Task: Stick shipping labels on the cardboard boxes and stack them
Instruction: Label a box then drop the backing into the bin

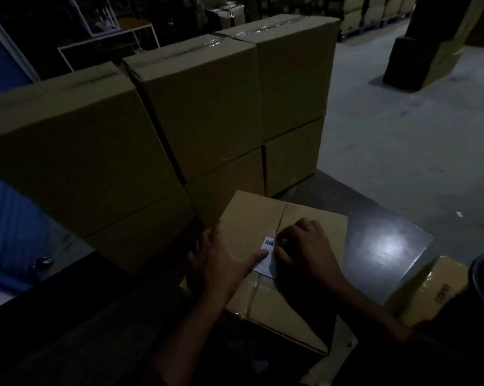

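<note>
Dimly, stacked boxes (196, 107) line the dark table (385, 243) above grey floor (402, 129).

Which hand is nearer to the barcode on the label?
Right. The right hand has its fingertips on the label right beside the barcode. The left hand touches the label lower down with its thumb.

Brown cardboard boxes (202, 107); white shipping label (267, 257) with black barcode bars; grey floor (402, 129); blue wall (1, 196) at left.
</note>
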### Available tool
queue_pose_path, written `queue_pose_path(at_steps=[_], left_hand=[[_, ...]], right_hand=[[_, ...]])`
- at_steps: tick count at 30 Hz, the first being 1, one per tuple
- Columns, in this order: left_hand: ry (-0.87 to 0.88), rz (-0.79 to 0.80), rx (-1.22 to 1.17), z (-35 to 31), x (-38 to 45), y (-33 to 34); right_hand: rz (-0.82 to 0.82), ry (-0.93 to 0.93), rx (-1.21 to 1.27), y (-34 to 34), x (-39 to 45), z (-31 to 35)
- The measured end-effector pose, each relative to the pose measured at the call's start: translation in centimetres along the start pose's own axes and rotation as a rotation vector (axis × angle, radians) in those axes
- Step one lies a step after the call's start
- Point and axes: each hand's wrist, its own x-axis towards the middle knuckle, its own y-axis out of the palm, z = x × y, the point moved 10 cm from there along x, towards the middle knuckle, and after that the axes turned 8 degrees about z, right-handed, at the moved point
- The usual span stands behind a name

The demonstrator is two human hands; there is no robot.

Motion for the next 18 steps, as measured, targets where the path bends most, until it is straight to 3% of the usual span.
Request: queue_pose_path(at_steps=[6, 12, 18], left_hand=[[-0.006, 0.016, -0.03, 0.0, -0.1, -0.1], [-0.051, -0.036, 0.0, 0.2, 0.3, -0.2], [-0.096, -0.027, -0.085, 1.6, 0.7, 0.3]], right_hand=[[0.043, 0.024, 0.017, -0.3, -0.5, 0.1], [-0.144, 0.201, -0.104, -2.5, -7.2, -0.4], [-0.105, 0.07, 0.033, -1.7, -5.5, -0.9]])
